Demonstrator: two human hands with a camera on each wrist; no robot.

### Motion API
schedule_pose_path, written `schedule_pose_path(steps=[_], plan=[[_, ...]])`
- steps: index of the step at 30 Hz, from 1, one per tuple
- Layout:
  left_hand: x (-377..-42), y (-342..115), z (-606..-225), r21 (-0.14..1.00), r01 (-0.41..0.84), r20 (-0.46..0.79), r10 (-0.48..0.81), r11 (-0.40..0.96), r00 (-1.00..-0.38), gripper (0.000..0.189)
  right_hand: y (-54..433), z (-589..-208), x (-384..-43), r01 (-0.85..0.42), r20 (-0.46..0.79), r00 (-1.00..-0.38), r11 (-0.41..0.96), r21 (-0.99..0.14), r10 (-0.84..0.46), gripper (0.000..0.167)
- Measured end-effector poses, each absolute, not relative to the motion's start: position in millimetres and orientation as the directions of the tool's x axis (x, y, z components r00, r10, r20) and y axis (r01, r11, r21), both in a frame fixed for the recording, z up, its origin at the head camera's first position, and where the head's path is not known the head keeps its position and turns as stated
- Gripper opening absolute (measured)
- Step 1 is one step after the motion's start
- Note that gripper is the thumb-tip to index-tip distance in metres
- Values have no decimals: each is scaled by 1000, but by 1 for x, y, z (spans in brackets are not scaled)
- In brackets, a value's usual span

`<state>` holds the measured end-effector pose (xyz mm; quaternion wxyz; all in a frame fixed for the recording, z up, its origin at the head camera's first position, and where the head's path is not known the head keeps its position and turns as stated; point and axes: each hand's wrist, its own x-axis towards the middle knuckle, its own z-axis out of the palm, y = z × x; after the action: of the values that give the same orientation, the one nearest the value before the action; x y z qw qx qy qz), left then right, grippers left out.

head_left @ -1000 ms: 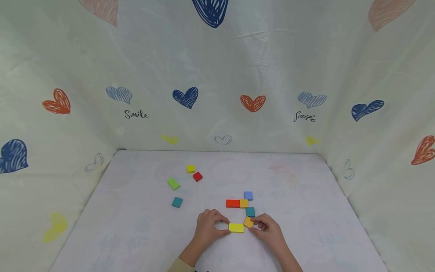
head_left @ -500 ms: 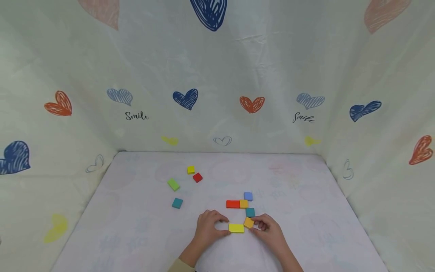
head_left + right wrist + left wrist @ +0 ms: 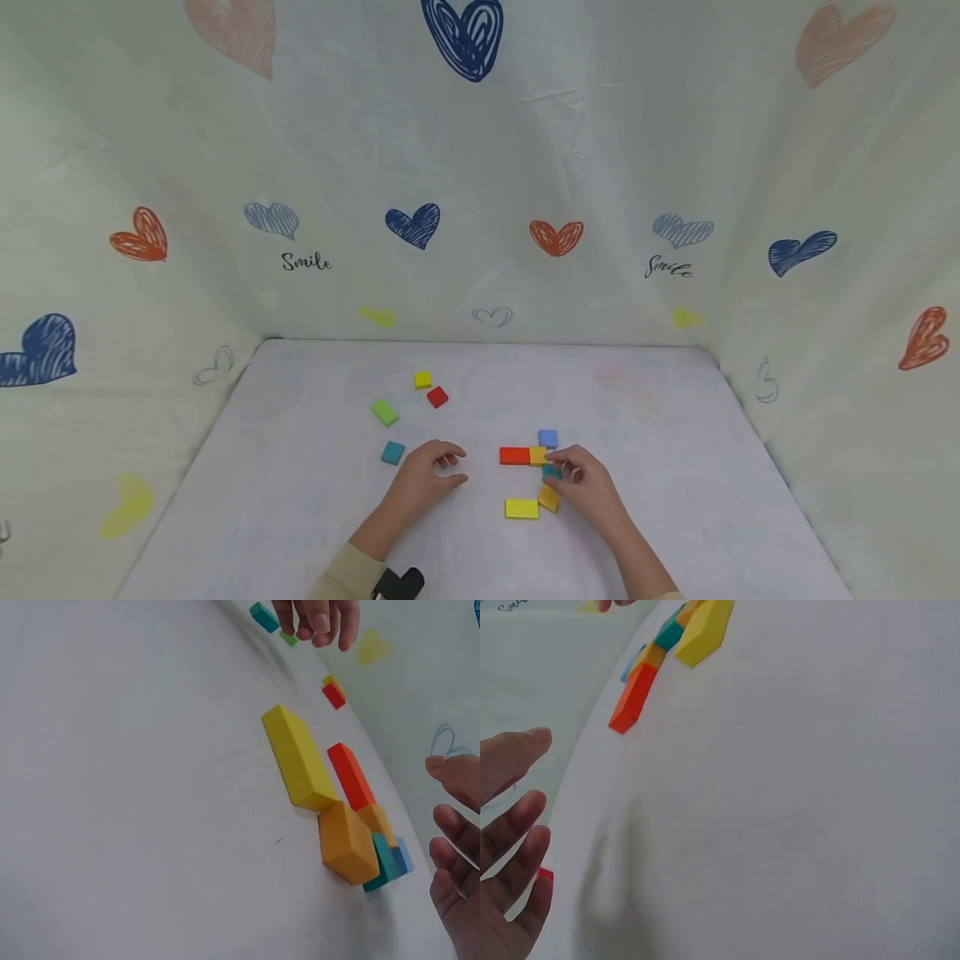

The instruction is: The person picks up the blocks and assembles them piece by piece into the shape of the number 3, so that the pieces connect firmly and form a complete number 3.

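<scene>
My left hand (image 3: 426, 477) hovers over the table with relaxed, parted fingers, holding nothing, near a teal block (image 3: 393, 452). My right hand (image 3: 588, 487) is raised above the joined blocks, thumb and fingers apart and nothing between them; in the head view it overlaps a teal block (image 3: 384, 862). Under and beside it lie a long yellow block (image 3: 521, 508), an orange block (image 3: 348, 844) turned at an angle against its end, a long red block (image 3: 514, 456), a second orange block (image 3: 537, 456) and a blue block (image 3: 548, 438), forming a bent chain.
Loose on the table's left side are a yellow block (image 3: 423, 380), a small red block (image 3: 437, 397) and a light green block (image 3: 386, 412). A heart-printed curtain (image 3: 615, 167) encloses the white table (image 3: 300, 467) at the back and sides.
My left hand has left the yellow block and moved left and farther back. My right hand has let go of the angled orange block and lifted away. The blocks stay in place.
</scene>
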<state>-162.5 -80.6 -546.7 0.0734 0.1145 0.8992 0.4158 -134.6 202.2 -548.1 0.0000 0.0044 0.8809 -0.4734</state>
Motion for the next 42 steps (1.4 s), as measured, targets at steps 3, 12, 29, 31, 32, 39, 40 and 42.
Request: schedule_pose_path(steps=[3,12,29,31,32,39,40,42], plan=[[-169,-97,-544,744,156,-11,246,650,-969,29,195,-544,-143,-34,14,-999,546,-837,-41,27],[-181,-132,-538,678,107,-3,148,727,-989,31,167,-534,-159,-143,32,-973,492,-859,-228,27],[-187,-164,-552,638,59,-21,95,767,-995,40,120,-536,-158,-158,-15,-930,437,-885,-366,28],[-187,-165,-556,633,49,-31,88,773,-996,41,117,-537,-157,-144,-35,-930,451,-881,-365,28],[-187,-165,-557,630,45,-32,84,775,-996,41,116,-538,-157,-143,-38,-928,450,-881,-370,28],[-185,-166,-556,614,31,-27,61,788,-998,36,111,-541,-155,-145,-47,-915,434,-889,-402,28],[-185,-166,-556,613,29,-30,60,789,-998,36,110,-541,-154,-146,-47,-914,433,-889,-404,28],[-185,-167,-555,612,23,-37,58,791,-998,35,110,-541,-154,-146,-49,-913,437,-887,-404,28]])
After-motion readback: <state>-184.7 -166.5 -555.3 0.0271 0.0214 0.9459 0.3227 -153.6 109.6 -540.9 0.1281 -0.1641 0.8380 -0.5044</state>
